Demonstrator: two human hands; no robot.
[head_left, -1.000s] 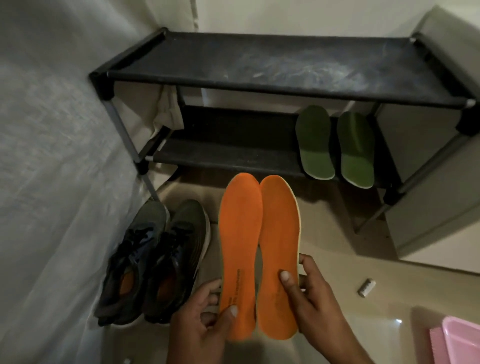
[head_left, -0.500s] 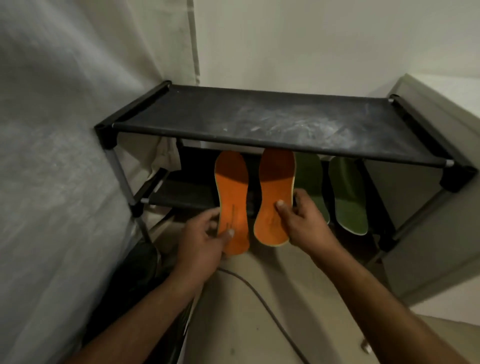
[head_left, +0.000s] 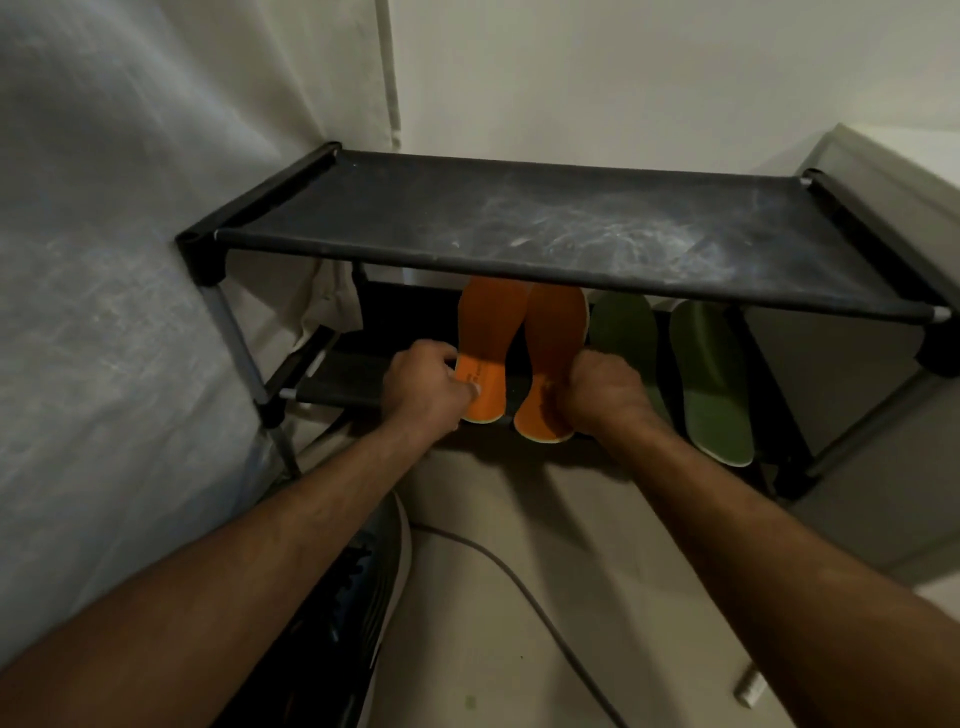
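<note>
1. A low two-tier shoe rack of black fabric and metal tubing (head_left: 519, 223) is seen from above, set in a corner between pale walls, with two bare forearms stretched towards it
2. Two flat orange foam insoles (head_left: 556, 338) are held side by side on the rack's lower black fabric shelf (head_left: 343, 382), toes pointing away. The toe ends are hidden under the dusty upper tier, and the heels jut out over the shelf's front edge
3. The left hand (head_left: 428, 387) is closed on the heel of the left insole, which is pinched with the thumb on top. The right hand (head_left: 605, 395) is curled round the heel of the right insole, and its fingertips are hidden
4. Two flat green insoles (head_left: 709, 384) lie on the same shelf just to the right. Whether the nearer one touches the orange pair cannot be told
5. On the floor, a dark sports shoe with a pale sole edge (head_left: 374, 582) lies under the left forearm, a thin grey cable (head_left: 519, 577) curves between the arms, and a small white cylinder (head_left: 748, 688) is seen by the right forearm
6. The step in hand is judged to be the setting down of the orange insoles on the lower shelf. It looks nearly done, but neither insole is released yet
7. For the next move, the heels would need sliding a little further in until they are fully supported. Both grips could then be loosened and the hands drawn out low, clear of the upper bar and the green insoles
</note>
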